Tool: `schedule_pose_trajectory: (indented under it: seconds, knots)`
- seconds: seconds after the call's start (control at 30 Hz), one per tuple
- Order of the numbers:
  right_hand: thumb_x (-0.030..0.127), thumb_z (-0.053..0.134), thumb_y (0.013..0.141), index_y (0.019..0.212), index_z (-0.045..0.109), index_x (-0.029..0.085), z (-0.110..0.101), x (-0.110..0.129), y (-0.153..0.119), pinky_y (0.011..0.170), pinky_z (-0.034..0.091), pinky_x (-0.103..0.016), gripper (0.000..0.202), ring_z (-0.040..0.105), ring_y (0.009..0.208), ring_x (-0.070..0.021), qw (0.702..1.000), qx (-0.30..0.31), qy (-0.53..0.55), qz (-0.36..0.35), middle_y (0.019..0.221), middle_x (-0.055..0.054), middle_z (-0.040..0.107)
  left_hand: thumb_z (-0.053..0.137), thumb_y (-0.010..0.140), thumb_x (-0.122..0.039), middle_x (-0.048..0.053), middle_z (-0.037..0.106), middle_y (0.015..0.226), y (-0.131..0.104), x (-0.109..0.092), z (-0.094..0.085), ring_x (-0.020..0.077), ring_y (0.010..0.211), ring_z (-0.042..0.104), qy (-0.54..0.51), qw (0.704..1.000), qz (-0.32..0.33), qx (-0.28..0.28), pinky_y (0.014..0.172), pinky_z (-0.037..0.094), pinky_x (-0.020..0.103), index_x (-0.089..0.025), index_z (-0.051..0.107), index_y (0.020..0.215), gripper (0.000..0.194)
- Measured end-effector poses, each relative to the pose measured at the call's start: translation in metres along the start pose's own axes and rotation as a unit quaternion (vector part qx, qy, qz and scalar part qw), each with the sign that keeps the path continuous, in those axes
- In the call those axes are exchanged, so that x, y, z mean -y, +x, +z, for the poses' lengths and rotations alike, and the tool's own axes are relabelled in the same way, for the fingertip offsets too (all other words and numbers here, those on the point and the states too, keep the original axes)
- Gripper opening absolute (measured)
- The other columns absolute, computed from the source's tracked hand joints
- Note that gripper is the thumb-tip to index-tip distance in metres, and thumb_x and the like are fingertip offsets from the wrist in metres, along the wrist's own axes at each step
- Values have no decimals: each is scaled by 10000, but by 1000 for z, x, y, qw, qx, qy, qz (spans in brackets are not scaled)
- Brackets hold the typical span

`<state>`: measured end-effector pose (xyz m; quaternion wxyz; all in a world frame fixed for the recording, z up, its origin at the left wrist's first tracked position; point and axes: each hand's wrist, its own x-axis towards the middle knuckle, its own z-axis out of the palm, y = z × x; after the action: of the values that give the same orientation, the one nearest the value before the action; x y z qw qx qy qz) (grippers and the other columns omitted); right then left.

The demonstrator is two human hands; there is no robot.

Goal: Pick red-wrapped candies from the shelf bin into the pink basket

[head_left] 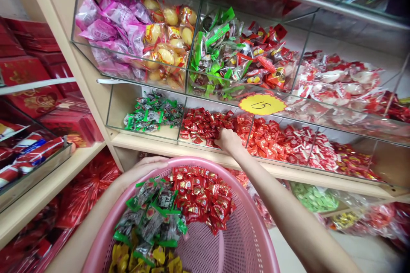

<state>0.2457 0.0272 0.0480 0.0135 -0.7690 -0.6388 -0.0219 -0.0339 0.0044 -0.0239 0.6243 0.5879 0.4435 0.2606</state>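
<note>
Though loose, candies (204, 124) beside right hand (228, 140).

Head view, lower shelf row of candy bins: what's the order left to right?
Green-and-clear wrapped candies → dark red candies → orange-red candies → red-and-white candies → dark red and yellow candies.

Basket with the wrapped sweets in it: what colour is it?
Pink; the basket shows in the head view, the only one here.
</note>
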Motion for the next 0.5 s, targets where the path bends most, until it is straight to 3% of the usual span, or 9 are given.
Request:
schedule_pose_trajectory:
  seconds: [0.17,0.3,0.4,0.5]
  knots:
    - [324,480,790,999,522,149,4,-6,-5,624,413,-302,275,600,850,-253,999,-38,14,-14,937,-134,613,625,698,-397,30,678,997,0,4,0,246,958,586,-15,1000,-1,-4,854,408,287,-151,633,1050,429]
    - [323,436,820,964,472,165,-3,-10,-15,590,380,-282,217,587,784,-217,990,-124,48,-43,940,-105,581,620,711,-379,35,672,1014,-3,0,0,245,986,575,-19,1000,3,11,878,395,285,-140,625,1053,418]
    - [289,412,833,930,446,172,-18,-8,-35,591,362,-262,156,555,721,-170,969,-191,103,-120,915,-76,557,610,721,-373,32,666,1032,-5,-4,1,251,1007,565,-17,999,7,29,885,392,287,-142,624,1068,418]
    - [238,409,828,917,436,189,-29,1,-62,594,356,-235,106,512,653,-118,937,-157,175,-258,885,-37,551,608,721,-374,32,672,1014,-3,-2,1,253,979,579,-32,999,3,36,859,412,297,-152,626,1070,415]
